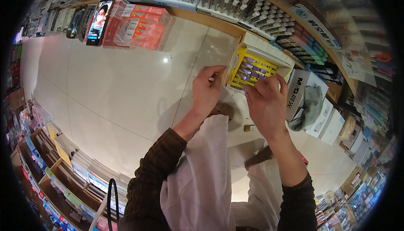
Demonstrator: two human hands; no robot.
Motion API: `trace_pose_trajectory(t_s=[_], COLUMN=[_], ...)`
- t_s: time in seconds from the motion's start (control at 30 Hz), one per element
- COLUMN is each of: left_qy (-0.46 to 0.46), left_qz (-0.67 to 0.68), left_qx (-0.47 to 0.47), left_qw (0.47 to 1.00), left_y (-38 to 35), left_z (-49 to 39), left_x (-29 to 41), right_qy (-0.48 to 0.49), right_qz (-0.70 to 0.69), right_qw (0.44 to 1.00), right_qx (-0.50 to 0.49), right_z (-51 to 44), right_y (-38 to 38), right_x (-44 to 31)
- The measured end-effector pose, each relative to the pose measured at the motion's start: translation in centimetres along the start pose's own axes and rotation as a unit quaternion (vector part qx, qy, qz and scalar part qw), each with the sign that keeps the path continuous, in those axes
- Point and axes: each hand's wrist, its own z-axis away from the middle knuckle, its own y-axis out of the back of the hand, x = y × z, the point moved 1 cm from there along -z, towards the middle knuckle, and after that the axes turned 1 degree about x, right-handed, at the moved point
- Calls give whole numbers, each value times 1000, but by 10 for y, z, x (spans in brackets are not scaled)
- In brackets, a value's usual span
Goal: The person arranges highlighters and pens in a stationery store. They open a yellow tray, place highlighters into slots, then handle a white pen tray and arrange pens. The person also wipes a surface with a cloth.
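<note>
A yellow cardboard box holds several purple-and-silver packaged items in rows, and stands inside a larger open carton. My left hand is at the carton's left side, its thumb and forefinger curled close together; whether something thin is between them cannot be told. My right hand is over the box's near right edge, fingers bent; a small clear or shiny piece shows near its thumb, too small to name.
Shelves with tubes and refills curve along the back. Red cartons and a lit phone stand at the upper left. A white box with a grey cloth is at right; a brush lies on the floor.
</note>
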Motion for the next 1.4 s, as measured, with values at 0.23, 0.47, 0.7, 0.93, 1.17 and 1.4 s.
trace_pose_trajectory(t_s=[0.23,0.47,0.7,0.93,1.17,1.4], left_qy=[23,-28,-28,-26,-78,-64], left_qz=[6,60,-15,-17,-68,-40], left_qx=[-9,-30,-39,-57,-25,-31], left_qw=[1000,997,999,998,994,997], left_y=[-2,-10,-31,-33,-40,-38], left_z=[2,2,-2,-2,-2,0], left_x=[3,17,23,18,16,22], right_qy=[-14,-102,-35,2,21,-33], right_qz=[-27,-109,-60,-21,-83,-145], right_qw=[999,985,997,994,996,989], right_qx=[-11,86,-16,-111,8,25], right_z=[-4,-35,-59,-71,-55,-48], right_y=[5,11,4,3,7,-5], right_x=[4,26,34,40,44,44])
